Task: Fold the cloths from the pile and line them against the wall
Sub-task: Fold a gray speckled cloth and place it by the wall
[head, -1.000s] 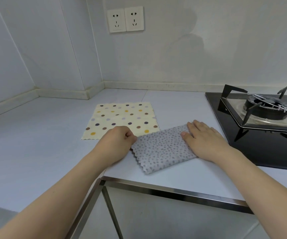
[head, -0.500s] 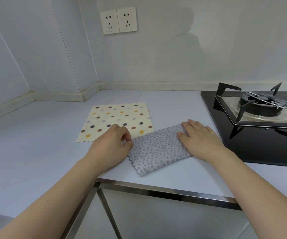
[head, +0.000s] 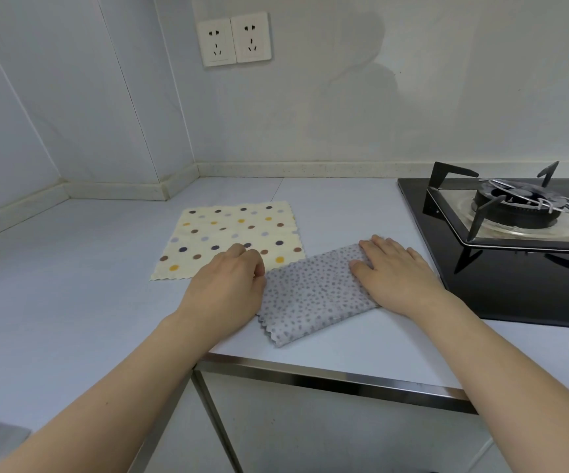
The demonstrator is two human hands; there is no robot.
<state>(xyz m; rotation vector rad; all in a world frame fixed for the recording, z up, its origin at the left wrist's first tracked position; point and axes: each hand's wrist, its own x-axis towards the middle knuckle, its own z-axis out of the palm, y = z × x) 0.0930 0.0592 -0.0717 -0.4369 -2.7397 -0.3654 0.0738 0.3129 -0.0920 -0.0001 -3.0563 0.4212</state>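
Observation:
A grey spotted cloth (head: pixel 310 295), folded into a rectangle, lies near the front edge of the white counter (head: pixel 71 285). My left hand (head: pixel 228 288) pinches its left edge with the fingers curled. My right hand (head: pixel 392 271) lies flat on the cloth's right end, fingers spread, pressing it down. Behind and to the left, a cream cloth with coloured dots (head: pixel 232 237) lies spread flat and unfolded; my left hand partly covers its near edge.
A black gas hob (head: pixel 515 268) with a burner and pan supports (head: pixel 515 206) sits at the right, close to my right hand. The back wall's skirting (head: pixel 293 169) runs behind the cloths. A double socket (head: pixel 235 39) is on the wall.
Both hands and the grey cloth keep the same pose. Only my head has shifted slightly, so the scene sits a little differently in view.

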